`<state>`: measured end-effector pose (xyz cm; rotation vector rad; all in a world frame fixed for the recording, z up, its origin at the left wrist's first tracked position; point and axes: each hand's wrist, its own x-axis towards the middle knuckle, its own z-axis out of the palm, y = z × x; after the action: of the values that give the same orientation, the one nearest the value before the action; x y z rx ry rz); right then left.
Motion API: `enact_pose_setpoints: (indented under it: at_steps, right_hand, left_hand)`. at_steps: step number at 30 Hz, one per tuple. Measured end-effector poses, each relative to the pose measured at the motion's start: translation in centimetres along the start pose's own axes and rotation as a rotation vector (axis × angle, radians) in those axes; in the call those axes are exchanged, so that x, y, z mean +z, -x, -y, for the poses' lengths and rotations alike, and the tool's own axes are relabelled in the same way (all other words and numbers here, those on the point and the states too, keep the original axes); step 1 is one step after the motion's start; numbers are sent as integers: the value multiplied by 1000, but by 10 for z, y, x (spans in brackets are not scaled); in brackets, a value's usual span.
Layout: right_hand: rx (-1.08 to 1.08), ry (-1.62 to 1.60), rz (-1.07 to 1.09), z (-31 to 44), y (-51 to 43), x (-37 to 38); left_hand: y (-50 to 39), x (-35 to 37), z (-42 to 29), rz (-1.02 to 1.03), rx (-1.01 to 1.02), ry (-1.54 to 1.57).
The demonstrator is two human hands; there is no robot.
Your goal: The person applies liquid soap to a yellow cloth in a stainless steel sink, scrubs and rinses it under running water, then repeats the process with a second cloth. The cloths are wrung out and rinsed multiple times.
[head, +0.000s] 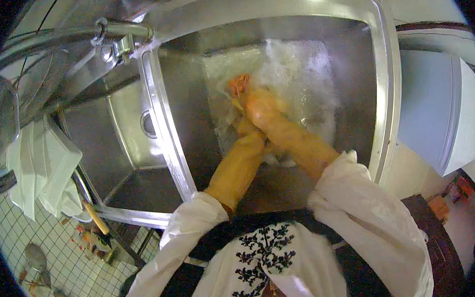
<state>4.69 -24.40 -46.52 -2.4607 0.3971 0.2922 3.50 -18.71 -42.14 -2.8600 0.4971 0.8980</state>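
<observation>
Both of my forearms reach down into the right basin of a stainless steel sink [348,128]. My right hand [260,102] lies over a blurred orange-red item [239,85], which I cannot identify; whether its fingers grip the item is unclear. Beneath and beside it, my left hand [246,122] is mostly hidden by the right wrist. Around the hands, cloudy white water or foam [298,69] covers part of the basin floor.
A metal divider [168,122] separates a second steel basin with a drain [149,124]. White cloths [43,166] hang at the left near a wooden handle [97,218]. A light blue-grey bin-like container [425,104] stands at the right.
</observation>
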Motion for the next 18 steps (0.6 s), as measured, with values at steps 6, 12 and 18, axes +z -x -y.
enact_pose_setpoints:
  at_steps: [6,12,18]
  right_hand:
    - [-64,-139,280,1,-76,-108]
    - [-247,-111,398,-11,19,-100]
    - [-112,72,7,20,-40,-3]
  left_hand:
    - [8,-5,8,12,-37,-29]
    - [0,11,9,-9,-7,89]
    - [-7,18,5,-60,43,89]
